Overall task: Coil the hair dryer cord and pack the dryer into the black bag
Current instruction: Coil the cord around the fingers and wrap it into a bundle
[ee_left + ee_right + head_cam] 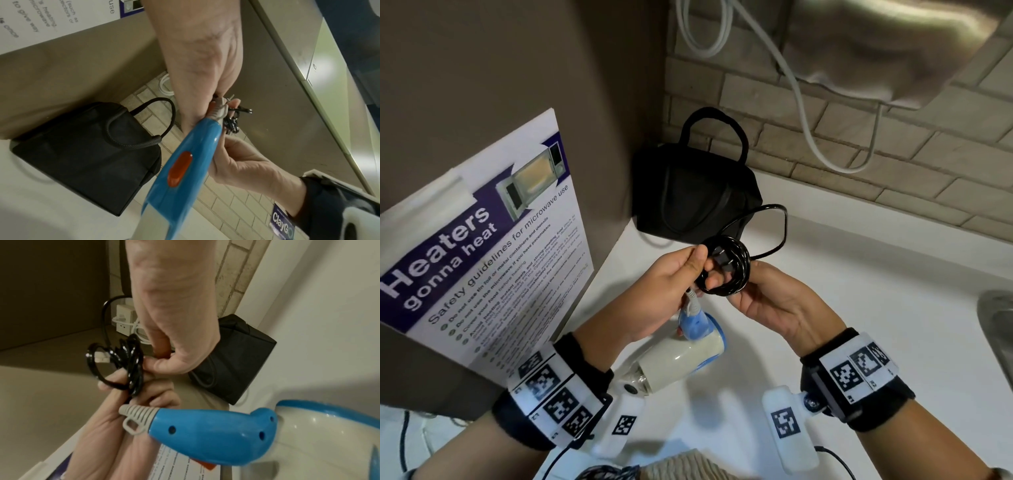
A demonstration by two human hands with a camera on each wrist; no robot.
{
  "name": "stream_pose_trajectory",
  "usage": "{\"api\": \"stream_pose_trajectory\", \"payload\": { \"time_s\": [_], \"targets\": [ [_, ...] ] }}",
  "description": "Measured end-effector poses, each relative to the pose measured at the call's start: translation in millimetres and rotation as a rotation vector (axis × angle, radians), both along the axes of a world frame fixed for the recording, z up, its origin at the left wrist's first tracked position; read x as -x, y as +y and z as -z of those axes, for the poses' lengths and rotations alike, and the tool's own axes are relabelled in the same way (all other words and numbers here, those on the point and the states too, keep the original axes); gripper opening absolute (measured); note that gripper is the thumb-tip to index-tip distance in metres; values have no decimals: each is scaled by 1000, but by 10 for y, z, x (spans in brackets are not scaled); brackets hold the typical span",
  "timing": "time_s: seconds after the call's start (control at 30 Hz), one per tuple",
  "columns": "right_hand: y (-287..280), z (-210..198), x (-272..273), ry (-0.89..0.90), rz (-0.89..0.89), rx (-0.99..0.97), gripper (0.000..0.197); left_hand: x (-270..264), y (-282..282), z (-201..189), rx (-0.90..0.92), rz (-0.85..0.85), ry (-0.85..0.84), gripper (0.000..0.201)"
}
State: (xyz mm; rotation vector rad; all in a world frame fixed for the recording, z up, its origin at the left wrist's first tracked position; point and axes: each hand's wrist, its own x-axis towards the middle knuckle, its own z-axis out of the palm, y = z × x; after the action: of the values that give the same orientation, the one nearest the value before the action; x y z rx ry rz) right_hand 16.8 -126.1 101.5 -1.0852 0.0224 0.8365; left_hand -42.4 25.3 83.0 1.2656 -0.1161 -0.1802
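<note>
The black cord is wound into a small coil held between both hands above the white counter. My left hand grips the coil's left side together with the grey cord collar of the hair dryer. The cream and blue dryer hangs below that hand, its blue handle pointing up. My right hand pinches the coil from the right. One loose loop of cord still arcs out toward the black bag, which stands closed in the back corner.
A microwave safety poster hangs on the brown panel at left. White cables hang down the brick wall behind. A wall socket sits in the corner. A steel sink's rim shows at the right edge.
</note>
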Motion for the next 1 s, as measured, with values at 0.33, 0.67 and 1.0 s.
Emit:
{"api": "stream_pose_trajectory", "payload": {
  "time_s": [0.33, 0.67, 1.0],
  "targets": [
    [-116, -244, 159, -348, -169, 1, 48, -13, 10, -11, -113, -120, 76, 30],
    [-23, -271, 284, -311, -82, 258, 12, 7, -61, 10, -279, -181, -68, 35],
    [-573, -227, 369, -740, -68, 678, 26, -91, 117, 74, -95, -246, 56, 35]
  ]
}}
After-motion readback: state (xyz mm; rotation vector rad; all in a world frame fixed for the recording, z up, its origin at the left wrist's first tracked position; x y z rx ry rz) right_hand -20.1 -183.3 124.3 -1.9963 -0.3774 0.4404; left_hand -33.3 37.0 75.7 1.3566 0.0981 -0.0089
